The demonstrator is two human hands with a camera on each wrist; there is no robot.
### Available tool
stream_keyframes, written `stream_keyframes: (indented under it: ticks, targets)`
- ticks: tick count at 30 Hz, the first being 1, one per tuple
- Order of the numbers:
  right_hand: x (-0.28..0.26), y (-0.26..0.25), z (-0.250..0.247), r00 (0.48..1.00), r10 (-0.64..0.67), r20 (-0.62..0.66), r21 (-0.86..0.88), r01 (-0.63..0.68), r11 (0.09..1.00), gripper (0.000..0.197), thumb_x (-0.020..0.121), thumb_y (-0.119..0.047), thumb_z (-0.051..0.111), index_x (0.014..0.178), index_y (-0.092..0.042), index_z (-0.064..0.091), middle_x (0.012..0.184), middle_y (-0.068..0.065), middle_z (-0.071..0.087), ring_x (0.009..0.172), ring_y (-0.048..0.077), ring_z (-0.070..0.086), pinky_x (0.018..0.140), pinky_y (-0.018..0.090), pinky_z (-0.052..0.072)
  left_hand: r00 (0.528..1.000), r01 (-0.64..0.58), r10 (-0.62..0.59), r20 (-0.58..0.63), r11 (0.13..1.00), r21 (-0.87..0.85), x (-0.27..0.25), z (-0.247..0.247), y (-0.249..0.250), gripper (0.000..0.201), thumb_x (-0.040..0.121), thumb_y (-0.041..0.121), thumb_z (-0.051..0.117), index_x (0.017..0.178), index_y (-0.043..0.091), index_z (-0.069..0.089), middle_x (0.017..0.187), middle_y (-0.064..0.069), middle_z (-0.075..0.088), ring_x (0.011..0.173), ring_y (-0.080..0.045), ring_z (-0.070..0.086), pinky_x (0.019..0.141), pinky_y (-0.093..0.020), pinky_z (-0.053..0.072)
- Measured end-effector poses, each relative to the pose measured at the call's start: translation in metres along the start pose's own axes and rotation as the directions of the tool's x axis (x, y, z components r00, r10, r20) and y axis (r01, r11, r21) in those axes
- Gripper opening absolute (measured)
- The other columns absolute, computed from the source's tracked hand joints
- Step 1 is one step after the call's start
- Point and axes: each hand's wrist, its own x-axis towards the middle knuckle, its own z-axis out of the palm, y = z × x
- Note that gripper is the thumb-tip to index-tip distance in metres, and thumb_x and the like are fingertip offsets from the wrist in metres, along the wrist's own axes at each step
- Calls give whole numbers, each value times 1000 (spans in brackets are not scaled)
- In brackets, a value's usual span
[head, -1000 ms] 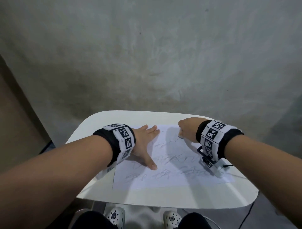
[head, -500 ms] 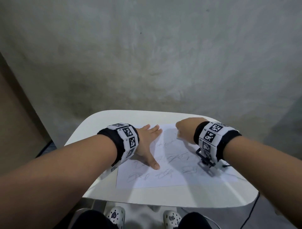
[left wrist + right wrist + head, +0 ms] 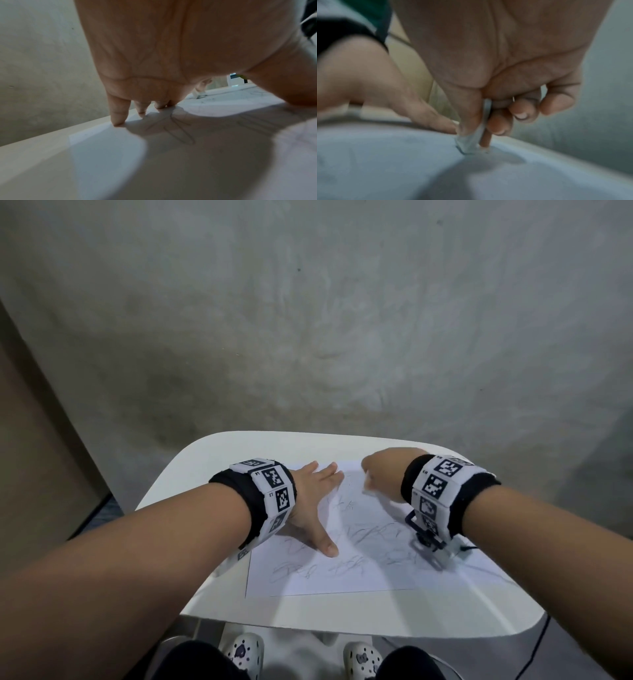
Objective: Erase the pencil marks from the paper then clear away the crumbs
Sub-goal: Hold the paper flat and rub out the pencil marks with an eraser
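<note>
A white sheet of paper (image 3: pixel 342 573) with grey pencil scribbles (image 3: pixel 373 530) lies on a small white table (image 3: pixel 212 453). My left hand (image 3: pixel 315 501) lies flat on the paper's left part, fingers spread, holding it down. In the left wrist view its fingertips (image 3: pixel 118 120) press near the paper's (image 3: pixel 106 142) far edge. My right hand (image 3: pixel 383 474) is at the paper's far right part and pinches a small white eraser (image 3: pixel 471 143) between thumb and fingers. The eraser's tip touches the paper (image 3: pixel 385 155). No crumbs can be made out.
A grey concrete wall (image 3: pixel 308 320) rises just behind the table. A thin black cable (image 3: pixel 534 645) hangs off the table's right side. My feet in white clogs (image 3: pixel 246 652) show below the near edge. The table's rounded edge is close to the paper on all sides.
My right hand with the eraser has shifted slightly left over the paper's top part, its image now blurred. The left hand stays flat in place.
</note>
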Motion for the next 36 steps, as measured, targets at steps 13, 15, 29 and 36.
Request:
stream_keyframes:
  ticks: [13,15,29,36]
  targets:
    - [4,-21,6,991,-120,58,-22,122,992,32,95,-23,50,124,-11,54,110,3,63,98,23,58,77,29,40,1000,-17,16,-20,999,-46,3,1,-2,134,61,72,73,148,37,-22,156,15,-26,146,-15,-21,118,-55,6]
    - [9,-10,-1,999,-44,-7,-13,43,999,24,96,-24,48,114,-13,57,111,3,64,93,22,57,81,32,45,1000,-12,12,-11,1000,-26,3,0,-2,133,62,74,71,148,33,-23,156,15,-27,146,-16,-22,118,-55,6]
    - [13,-25,4,991,-120,63,-52,123,991,35,94,-24,52,127,-13,56,121,4,64,109,23,60,88,32,46,1000,-20,19,-12,998,-58,3,2,-3,133,61,72,73,150,34,-18,157,14,-24,145,-16,-23,118,-55,7]
    - [8,-32,3,990,-92,104,-106,103,989,39,95,-22,54,132,-11,53,128,5,59,119,24,55,94,32,43,1000,-20,20,-14,998,-61,2,2,-3,133,60,71,74,150,36,-18,156,15,-27,145,-15,-23,119,-54,5]
